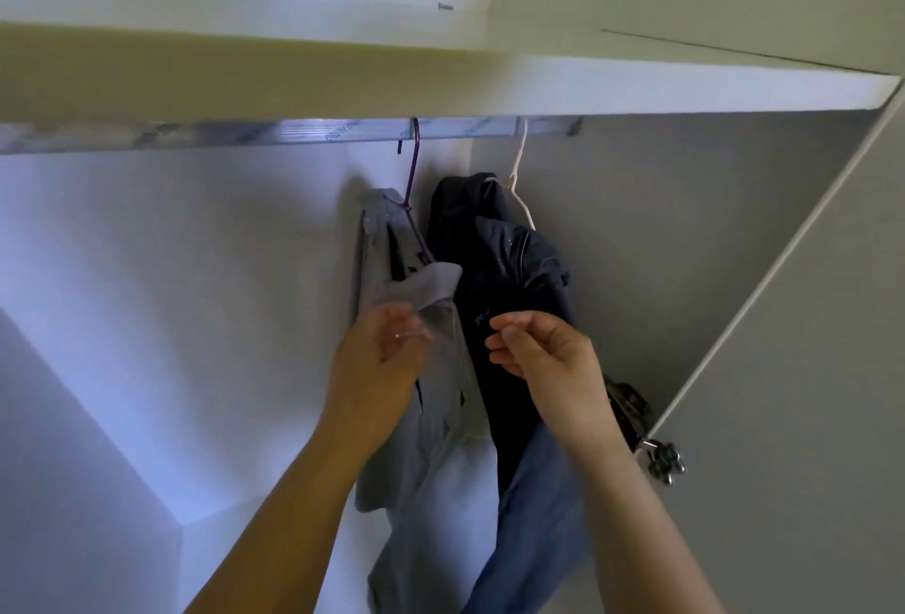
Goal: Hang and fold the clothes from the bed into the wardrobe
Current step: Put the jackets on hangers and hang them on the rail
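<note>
**Straightening the grey shirt on the rail**

We are looking up into the wardrobe (734,231), where two garments already hang from the metal rail (303,131) under the shelf (636,84). The grey shirt (421,417) hangs on a purple hanger (414,173); just beside it, to the right, a dark navy garment (499,280) hangs on a white hanger (520,158), and the two touch along their edges.

Our left hand (382,359) has its fingers curled against the grey shirt just under the collar; it seems to pinch the cloth, though blur keeps us from being sure. We judge that it steadies the shirt so that it sits square on the hanger. Our right hand (543,354) is loosely curled, thumb near the fingertips, in front of the navy garment, and we cannot tell whether it holds any fabric.

Both garments run long axis top to bottom, collars up at the hooks, hems trailing down out of view. Both are turned edge-on to us, and both hangers lean rather than hang true, so some tidying looks needed. No bed is in view.
</note>
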Demonstrator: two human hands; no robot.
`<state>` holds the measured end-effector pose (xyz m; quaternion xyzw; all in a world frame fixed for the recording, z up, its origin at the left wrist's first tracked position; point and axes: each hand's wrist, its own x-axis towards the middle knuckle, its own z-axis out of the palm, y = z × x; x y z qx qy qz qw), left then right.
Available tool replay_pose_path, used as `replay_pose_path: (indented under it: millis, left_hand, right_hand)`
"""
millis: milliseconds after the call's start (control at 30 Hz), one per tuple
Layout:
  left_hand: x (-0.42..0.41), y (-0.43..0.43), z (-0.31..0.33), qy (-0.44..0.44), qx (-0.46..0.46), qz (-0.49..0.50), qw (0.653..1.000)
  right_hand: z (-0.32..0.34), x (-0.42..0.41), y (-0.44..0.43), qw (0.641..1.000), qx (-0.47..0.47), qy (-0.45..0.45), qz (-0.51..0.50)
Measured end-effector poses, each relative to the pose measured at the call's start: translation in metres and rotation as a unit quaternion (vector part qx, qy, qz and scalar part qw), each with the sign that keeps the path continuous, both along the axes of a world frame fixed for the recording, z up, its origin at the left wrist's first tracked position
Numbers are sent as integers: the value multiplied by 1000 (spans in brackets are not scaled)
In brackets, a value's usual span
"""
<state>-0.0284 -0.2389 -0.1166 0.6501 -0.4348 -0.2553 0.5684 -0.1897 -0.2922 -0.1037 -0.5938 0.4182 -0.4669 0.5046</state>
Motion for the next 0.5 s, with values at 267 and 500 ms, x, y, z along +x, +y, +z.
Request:
replay_pose_path:
  millis: [267, 500]
  left_hand:
    - [-32, 59, 3, -1, 12, 96, 995]
    - [-86, 118, -7, 16, 34, 212, 976]
  right_hand:
    - [3, -17, 27, 994, -21, 6, 111]
    - [-5, -44, 56, 974, -12, 17, 227]
